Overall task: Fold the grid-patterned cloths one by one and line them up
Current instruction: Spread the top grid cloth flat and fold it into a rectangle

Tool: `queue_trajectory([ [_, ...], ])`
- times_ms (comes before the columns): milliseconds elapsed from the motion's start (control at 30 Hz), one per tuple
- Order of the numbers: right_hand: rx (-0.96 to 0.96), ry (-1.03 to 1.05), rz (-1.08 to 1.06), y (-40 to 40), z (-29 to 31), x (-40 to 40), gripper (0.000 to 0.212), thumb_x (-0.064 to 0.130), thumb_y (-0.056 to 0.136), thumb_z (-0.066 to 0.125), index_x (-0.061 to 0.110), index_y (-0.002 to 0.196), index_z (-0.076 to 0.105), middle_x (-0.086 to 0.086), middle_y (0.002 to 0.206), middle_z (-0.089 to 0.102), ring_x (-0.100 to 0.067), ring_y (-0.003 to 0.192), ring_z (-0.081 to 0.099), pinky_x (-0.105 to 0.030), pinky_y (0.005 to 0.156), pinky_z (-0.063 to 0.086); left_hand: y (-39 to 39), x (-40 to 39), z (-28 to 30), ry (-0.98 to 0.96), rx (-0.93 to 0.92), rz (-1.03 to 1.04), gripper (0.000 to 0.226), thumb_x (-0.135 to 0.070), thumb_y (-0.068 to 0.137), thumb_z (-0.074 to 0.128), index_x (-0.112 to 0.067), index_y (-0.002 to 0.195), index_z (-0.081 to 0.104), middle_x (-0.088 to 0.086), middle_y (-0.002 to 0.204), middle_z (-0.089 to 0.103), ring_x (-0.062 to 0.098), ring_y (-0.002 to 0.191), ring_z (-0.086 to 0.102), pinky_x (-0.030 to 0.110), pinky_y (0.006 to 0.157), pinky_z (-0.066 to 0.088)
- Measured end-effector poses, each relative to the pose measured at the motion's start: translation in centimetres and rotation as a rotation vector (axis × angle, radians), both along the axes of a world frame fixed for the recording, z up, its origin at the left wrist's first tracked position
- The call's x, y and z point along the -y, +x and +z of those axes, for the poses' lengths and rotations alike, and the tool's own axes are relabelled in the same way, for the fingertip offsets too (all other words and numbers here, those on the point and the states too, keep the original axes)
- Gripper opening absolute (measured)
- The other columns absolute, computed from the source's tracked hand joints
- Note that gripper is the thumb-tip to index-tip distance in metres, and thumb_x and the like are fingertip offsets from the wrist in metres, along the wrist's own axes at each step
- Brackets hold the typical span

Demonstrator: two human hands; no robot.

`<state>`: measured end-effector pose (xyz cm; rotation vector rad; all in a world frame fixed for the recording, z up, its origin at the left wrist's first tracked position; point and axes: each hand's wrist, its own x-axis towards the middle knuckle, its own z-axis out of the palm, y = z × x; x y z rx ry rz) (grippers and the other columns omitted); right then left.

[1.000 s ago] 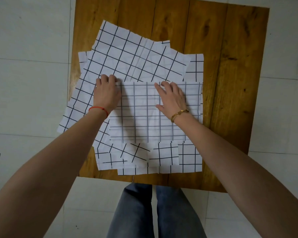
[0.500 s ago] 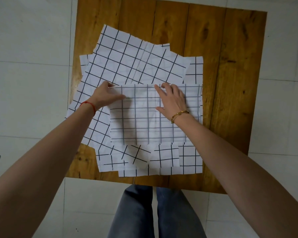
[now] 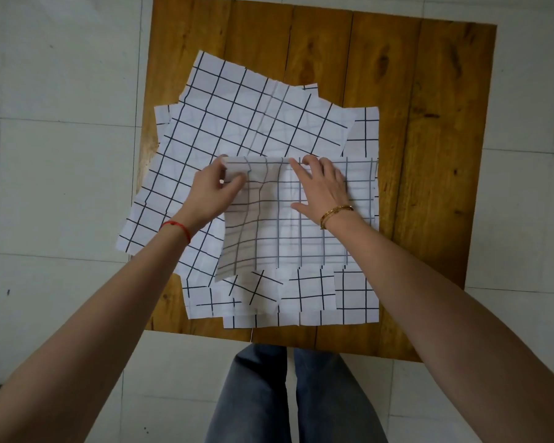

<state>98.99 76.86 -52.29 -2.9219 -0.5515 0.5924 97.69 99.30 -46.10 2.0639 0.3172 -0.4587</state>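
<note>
A half-folded white cloth with a grey grid [image 3: 288, 238] lies on top of a pile of grid-patterned cloths [image 3: 253, 119] on a wooden table [image 3: 435, 155]. My left hand [image 3: 213, 190] pinches the folded cloth's far left corner and lifts that left edge off the pile. My right hand [image 3: 322, 187] lies flat with spread fingers on the cloth's far middle, pressing it down. The cloths underneath are spread out, overlapping and skewed.
The pile's left corner [image 3: 125, 241] hangs over the table's left edge. Bare wood shows along the table's right side and far end. White floor tiles [image 3: 55, 155] surround the table, and my legs in grey trousers [image 3: 288, 398] stand at its near edge.
My left hand went from resting at the cloth's left edge to pinching its far left corner and raising it. The right hand stayed pressed in place.
</note>
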Motion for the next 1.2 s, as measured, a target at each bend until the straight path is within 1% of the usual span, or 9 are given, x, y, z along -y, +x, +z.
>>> queue_trajectory([
  [200,-0.003,0.007,-0.012,0.3,0.4,-0.1,0.091,0.041,0.073,0.073,0.024,0.147,0.023,-0.005,0.141,0.034,-0.029,0.123,0.035,-0.042,0.103,0.033,0.4,5.5,2.1,-0.281,-0.030,0.031,0.021,-0.018,0.095,0.056,-0.008,0.113,0.056,0.001,0.097,0.063,0.011,0.079,0.069,0.028,0.048,0.055],
  [333,-0.041,0.132,-0.079,0.5,1.5,0.3,0.062,0.019,0.084,0.062,0.020,0.139,0.034,-0.006,0.139,0.034,-0.025,0.123,0.034,-0.037,0.100,0.032,0.7,8.7,2.3,-0.332,-0.055,0.020,0.024,-0.023,0.094,0.060,-0.001,0.102,0.052,0.008,0.095,0.064,0.023,0.080,0.068,0.036,0.048,0.057],
  [433,-0.028,0.417,-0.318,0.4,2.1,1.2,0.030,0.015,0.094,0.050,0.018,0.124,0.052,-0.007,0.125,0.047,-0.015,0.109,0.046,-0.032,0.090,0.039,0.7,10.6,1.8,-0.309,-0.060,0.033,0.022,-0.026,0.092,0.062,-0.006,0.097,0.053,0.010,0.096,0.065,0.020,0.077,0.067,0.035,0.046,0.056],
  [533,0.034,0.616,-0.622,0.2,1.6,3.4,0.031,-0.001,0.089,0.048,0.012,0.113,0.063,-0.006,0.109,0.062,-0.017,0.099,0.058,-0.026,0.090,0.047,0.6,12.2,1.2,-0.292,-0.075,0.034,0.025,-0.028,0.089,0.066,-0.008,0.100,0.055,0.006,0.092,0.062,0.013,0.069,0.062,0.031,0.048,0.055],
  [633,0.006,0.720,-0.815,-0.1,2.2,5.7,0.023,0.022,0.094,0.047,0.030,0.081,0.064,0.000,0.079,0.064,-0.021,0.078,0.064,-0.043,0.075,0.057,0.4,13.4,0.3,-0.343,-0.134,0.045,0.029,-0.026,0.086,0.069,-0.011,0.109,0.056,0.007,0.099,0.064,0.016,0.076,0.067,0.037,0.057,0.060],
  [767,-0.100,0.768,-0.859,-0.5,2.4,7.8,0.034,0.048,0.095,0.043,0.023,0.078,0.057,0.007,0.070,0.052,-0.007,0.071,0.049,-0.024,0.070,0.041,-0.2,14.5,-1.4,-0.405,-0.170,-0.011,0.035,-0.015,0.090,0.062,-0.017,0.124,0.056,0.004,0.116,0.063,0.019,0.097,0.068,0.037,0.071,0.061],
  [900,-0.130,0.738,-0.932,-0.2,1.2,8.6,0.031,0.037,0.090,0.059,0.016,0.069,0.050,0.002,0.059,0.048,-0.012,0.058,0.042,-0.024,0.055,0.034,-1.0,14.2,-2.5,-0.271,-0.024,0.023,0.032,-0.003,0.088,0.053,-0.014,0.116,0.062,-0.002,0.114,0.066,0.012,0.092,0.066,0.028,0.073,0.059],
  [1000,-0.065,0.594,-0.961,0.2,0.5,9.0,0.014,0.024,0.087,0.064,0.010,0.086,0.062,0.001,0.069,0.058,-0.014,0.065,0.053,-0.023,0.062,0.042,-1.3,13.0,-3.4,-0.022,0.120,0.151,0.022,-0.009,0.090,0.056,-0.015,0.108,0.065,-0.004,0.110,0.063,0.006,0.087,0.060,0.015,0.072,0.051],
  [1200,-0.060,0.486,-0.959,1.0,0.0,9.7,0.015,0.020,0.090,0.062,0.007,0.094,0.066,0.001,0.079,0.058,-0.015,0.074,0.056,-0.023,0.066,0.045,-1.2,11.3,-5.3,0.084,-0.027,0.219,0.026,-0.009,0.086,0.059,-0.014,0.111,0.061,0.002,0.102,0.062,0.012,0.081,0.061,0.028,0.077,0.055],
])
